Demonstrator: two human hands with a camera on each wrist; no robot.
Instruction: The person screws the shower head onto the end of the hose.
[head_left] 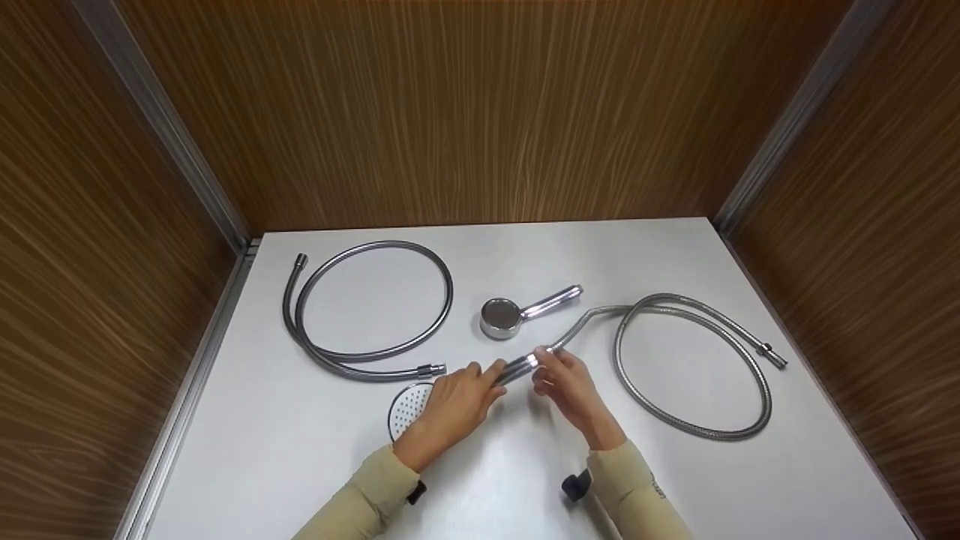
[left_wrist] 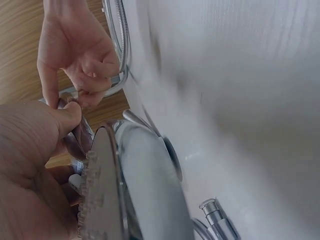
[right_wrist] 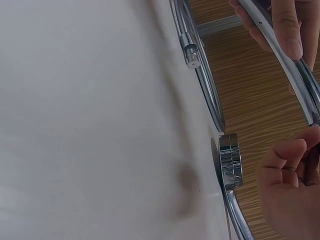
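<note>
My left hand (head_left: 459, 405) grips the handle of a chrome shower head (head_left: 409, 409) with a pale, dotted spray face, tilted above the table. In the left wrist view the round head (left_wrist: 150, 180) fills the lower middle, its nozzles toward the palm. At the handle's far end my right hand (head_left: 574, 386) pinches the end of a silver shower hose (head_left: 609, 308) between thumb and fingers. The right wrist view has the chrome handle (right_wrist: 285, 55) running down to the right fingertips. Those fingers hide the joint between handle and hose.
A second chrome shower head (head_left: 501, 315) lies just beyond my hands. On the left of the white table (head_left: 247, 450) a darker shower hose (head_left: 451, 285) lies coiled. The silver hose loops on the right. Wood-grain panels (head_left: 480, 112) wall in the back and sides.
</note>
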